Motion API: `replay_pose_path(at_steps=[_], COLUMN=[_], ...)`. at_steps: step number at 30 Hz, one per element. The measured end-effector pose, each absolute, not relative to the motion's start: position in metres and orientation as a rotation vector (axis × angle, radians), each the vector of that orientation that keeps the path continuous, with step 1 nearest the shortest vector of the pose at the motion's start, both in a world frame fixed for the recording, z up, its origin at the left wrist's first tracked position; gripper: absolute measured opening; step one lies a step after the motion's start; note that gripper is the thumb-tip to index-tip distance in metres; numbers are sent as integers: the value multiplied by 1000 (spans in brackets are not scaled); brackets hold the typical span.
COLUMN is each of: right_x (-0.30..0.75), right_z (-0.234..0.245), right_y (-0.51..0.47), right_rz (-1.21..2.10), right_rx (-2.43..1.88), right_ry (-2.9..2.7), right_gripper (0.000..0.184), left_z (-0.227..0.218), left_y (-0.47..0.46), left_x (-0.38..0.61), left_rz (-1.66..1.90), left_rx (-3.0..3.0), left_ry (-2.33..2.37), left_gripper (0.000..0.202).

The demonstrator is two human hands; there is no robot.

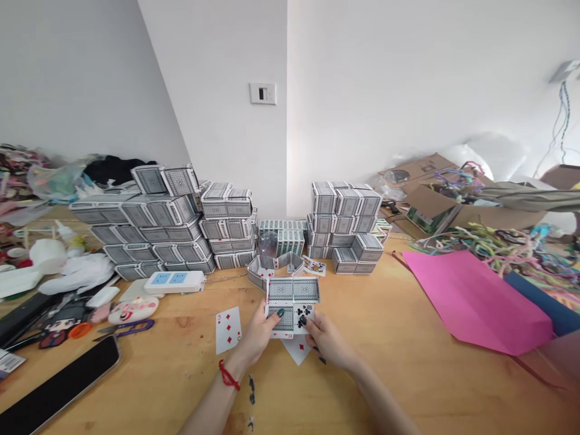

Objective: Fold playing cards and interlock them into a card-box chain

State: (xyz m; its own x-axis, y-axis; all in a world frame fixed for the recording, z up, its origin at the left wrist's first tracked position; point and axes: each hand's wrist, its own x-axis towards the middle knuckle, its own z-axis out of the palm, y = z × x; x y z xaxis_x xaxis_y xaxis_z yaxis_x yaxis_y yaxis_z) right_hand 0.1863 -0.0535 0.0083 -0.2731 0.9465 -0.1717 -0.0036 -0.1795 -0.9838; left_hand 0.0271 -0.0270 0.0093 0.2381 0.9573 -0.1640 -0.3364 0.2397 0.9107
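Note:
My left hand [256,335] pinches a box folded from playing cards [293,290], its patterned grey backs facing up, with the thumb pressing a near flap. Between the thumb and fingers of my right hand [330,339] is the box's clubs card [302,316], which lies flush beside that flap. Under the hands, a loose diamond card [298,350] is partly covered. Left of my left wrist lies a face-up three of diamonds [228,330]. Just beyond the box stands an open ring of folded cards [259,266], with a face card [314,266] beside it.
Stacked card blocks rise at the left [158,235], centre left [229,226] and right [347,211]. A power strip [174,281], scissors [129,328] and a phone [63,386] lie to the left. Pink paper [480,302] and tangled yarn [498,251] are at the right.

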Motion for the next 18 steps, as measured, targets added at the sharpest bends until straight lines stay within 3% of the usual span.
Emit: replay_pose_path(at_steps=[10, 18], right_x=[185, 184], right_z=[-4, -5], right_y=[-54, -55], right_rz=[1624, 1583], right_rx=[-1191, -1210], right_ry=[-1422, -1454], right_gripper=[42, 40], left_z=[5, 7], left_y=[-31, -34], left_x=[33, 36], left_rz=[1029, 1030], left_rx=[974, 1036], left_ry=[896, 901], left_gripper=[51, 41])
